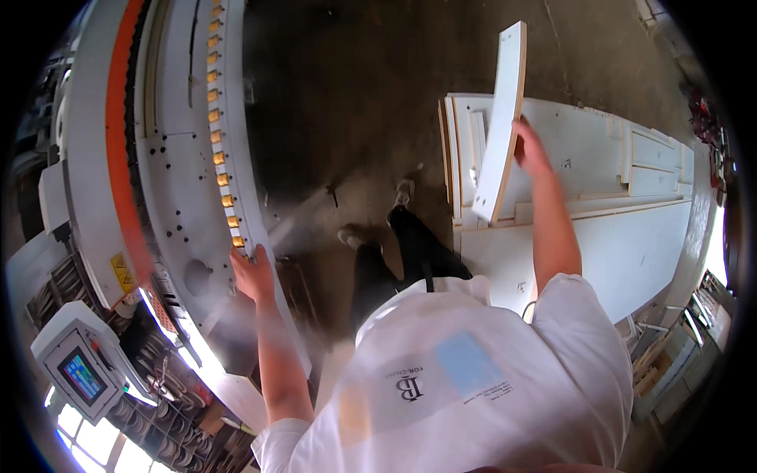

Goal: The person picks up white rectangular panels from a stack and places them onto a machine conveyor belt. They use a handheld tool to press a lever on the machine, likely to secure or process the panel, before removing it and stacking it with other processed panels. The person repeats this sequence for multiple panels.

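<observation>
My right hand point(533, 148) grips the long edge of a narrow white board point(502, 118) with bare brown edges. The board is raised and tilted above a stack of white panels point(583, 154) on my right. On my left, my left hand point(254, 273) rests on the pale rail point(236, 158) of a long machine, its fingers apart beside the last of the yellow rollers point(228, 201). I see nothing held in that hand.
The machine has an orange strip point(120, 134) along its body and a control screen point(82, 374) at the lower left. Concrete floor point(355, 87) lies between machine and stack, with my feet on it. Offcuts point(658, 366) stand in a rack at the lower right.
</observation>
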A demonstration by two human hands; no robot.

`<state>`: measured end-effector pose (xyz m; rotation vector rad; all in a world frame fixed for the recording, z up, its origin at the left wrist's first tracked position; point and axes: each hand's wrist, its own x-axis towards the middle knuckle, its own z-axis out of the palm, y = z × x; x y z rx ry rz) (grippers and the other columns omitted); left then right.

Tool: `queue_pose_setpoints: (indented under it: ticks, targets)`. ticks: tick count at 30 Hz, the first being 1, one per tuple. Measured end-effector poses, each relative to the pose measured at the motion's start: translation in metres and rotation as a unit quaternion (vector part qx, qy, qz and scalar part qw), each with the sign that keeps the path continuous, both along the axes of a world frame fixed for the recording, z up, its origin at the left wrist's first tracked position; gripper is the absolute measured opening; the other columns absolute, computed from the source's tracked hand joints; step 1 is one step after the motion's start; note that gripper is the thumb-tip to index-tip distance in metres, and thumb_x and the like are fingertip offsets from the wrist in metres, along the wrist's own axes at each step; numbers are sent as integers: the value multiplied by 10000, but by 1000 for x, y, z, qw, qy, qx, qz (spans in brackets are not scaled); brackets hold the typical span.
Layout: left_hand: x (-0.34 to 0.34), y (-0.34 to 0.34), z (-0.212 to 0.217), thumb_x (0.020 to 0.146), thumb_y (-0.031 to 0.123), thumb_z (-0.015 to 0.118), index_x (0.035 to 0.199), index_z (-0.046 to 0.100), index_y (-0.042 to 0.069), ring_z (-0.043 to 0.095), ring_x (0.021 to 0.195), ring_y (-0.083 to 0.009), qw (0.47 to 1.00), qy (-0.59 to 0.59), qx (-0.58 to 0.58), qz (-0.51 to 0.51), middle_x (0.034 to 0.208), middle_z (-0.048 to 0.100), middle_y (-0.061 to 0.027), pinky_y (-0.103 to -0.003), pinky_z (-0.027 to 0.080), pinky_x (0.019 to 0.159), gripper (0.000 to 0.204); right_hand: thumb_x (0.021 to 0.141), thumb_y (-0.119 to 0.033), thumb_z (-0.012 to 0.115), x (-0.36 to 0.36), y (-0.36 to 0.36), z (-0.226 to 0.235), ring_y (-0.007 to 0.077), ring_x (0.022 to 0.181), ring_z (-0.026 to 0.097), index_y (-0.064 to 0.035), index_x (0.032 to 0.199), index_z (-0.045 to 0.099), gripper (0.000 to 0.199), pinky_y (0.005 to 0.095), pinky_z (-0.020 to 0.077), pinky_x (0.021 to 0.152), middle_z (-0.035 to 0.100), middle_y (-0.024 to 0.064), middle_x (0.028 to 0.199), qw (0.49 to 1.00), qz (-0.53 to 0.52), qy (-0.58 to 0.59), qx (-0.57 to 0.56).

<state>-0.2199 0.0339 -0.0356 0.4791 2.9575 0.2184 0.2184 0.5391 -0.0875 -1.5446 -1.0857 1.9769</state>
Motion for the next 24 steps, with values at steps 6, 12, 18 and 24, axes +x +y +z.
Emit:
queue_pose_setpoints:
  ticks: [6,12,18,24]
  targets:
    - [23,21,21,780,178,786,1429,375,-7,415,1329,-396,959,142,173,-171,1423,464,-199,-513,310,1108,790,844,-255,541,-106,-116,76,326,1130,620,58,1369,477,615,423,493,999,635,212,1234,947,87,302,-72]
    - [89,107,71,1006,184,576,1506,303,2,523,1259,-221,721,-449,520,-88,1461,460,-144,-338,423,1055,598,775,-172,503,-185,-199,69,273,1033,659,10,1275,591,540,391,535,910,674,154,1158,888,165,390,-179]
    - [79,46,79,1009,196,598,1050,557,23,472,766,-58,710,-316,630,7,849,546,31,-223,415,691,183,841,-177,672,-257,-269,125,200,1054,638,-29,1312,582,502,339,502,940,661,77,1181,853,491,128,119]
    - [69,-59,86,940,186,683,954,579,29,391,644,-144,834,-144,532,5,714,455,-29,-292,375,589,189,836,-191,731,-315,-313,254,269,1156,611,-89,1256,618,447,373,485,992,648,81,1263,677,294,59,672]
